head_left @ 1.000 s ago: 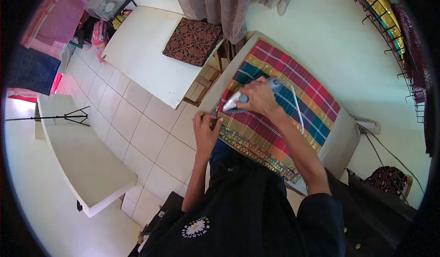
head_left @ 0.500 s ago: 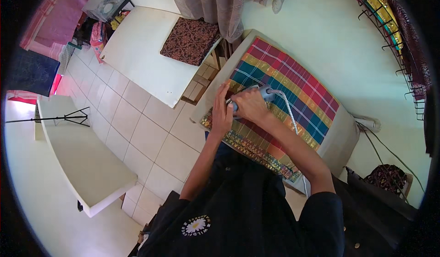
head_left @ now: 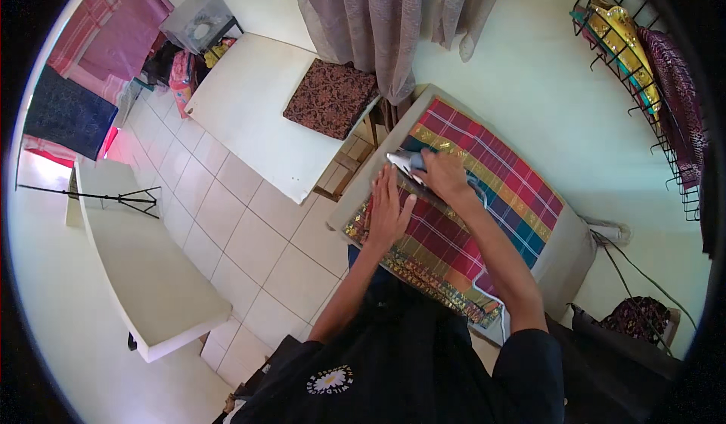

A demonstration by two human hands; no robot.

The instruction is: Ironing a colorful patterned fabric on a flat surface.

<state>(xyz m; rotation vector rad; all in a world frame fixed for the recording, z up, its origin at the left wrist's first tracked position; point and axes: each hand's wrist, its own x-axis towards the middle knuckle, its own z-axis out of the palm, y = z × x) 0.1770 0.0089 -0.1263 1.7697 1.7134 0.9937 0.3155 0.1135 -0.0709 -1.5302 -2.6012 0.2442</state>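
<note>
A plaid cloth (head_left: 493,168) in red, teal and gold, with a gold-patterned border on its near side, lies spread on a pale padded board (head_left: 569,256). My right hand (head_left: 442,174) is wrapped round the handle of a clothes iron (head_left: 404,165), whose pointed tip faces the board's far left edge. Part of the iron is hidden under that hand. My left hand (head_left: 389,211) rests flat on the cloth beside the iron, fingers stretched out and holding nothing. A pale cord (head_left: 484,288) runs across the cloth beneath my right forearm.
A white table (head_left: 249,114) with a folded dark floral cloth (head_left: 330,99) stands at the far left. Grey curtains (head_left: 355,23) hang behind the board. A black wire rack (head_left: 658,121) with fabrics is on the right wall, and cables (head_left: 635,265) hang below it.
The iron and my right hand have shifted toward the cloth's far side, its tip now showing. My left hand has come away from the iron and lies flatter. The whole view has shifted slightly.
</note>
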